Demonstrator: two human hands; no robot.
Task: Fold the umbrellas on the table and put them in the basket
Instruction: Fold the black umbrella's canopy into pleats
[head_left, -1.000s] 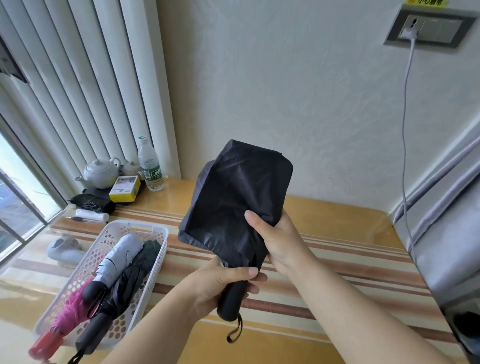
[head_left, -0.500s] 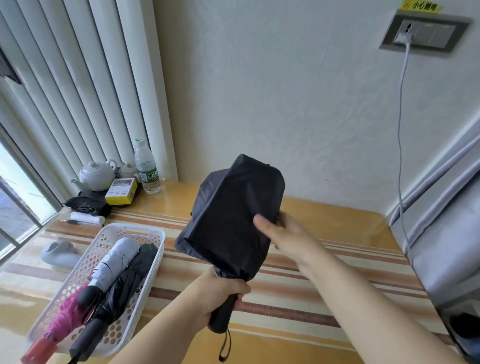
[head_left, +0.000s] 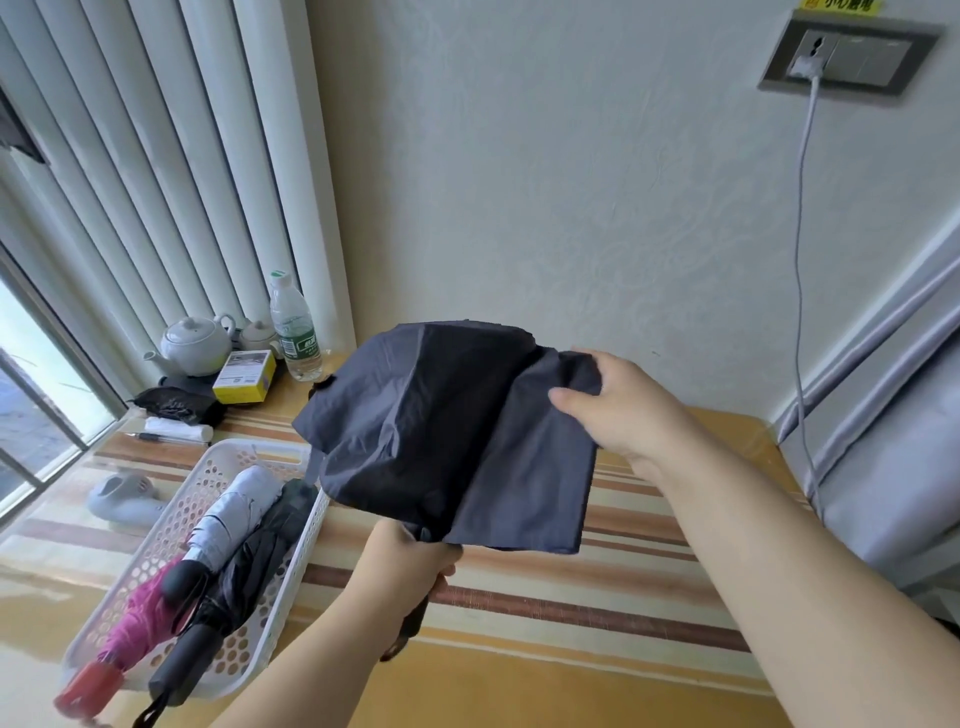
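Gripping the black umbrella handle, left hand holds it above the table; right hand pinches a canopy flap. Fabric looks light, floppy, so gather pleats at the ribs.

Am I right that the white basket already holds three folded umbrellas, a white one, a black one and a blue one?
Not quite. The head view shows three folded umbrellas in the white basket, but the third is pink, not blue. It lies beside the white one and the black one.
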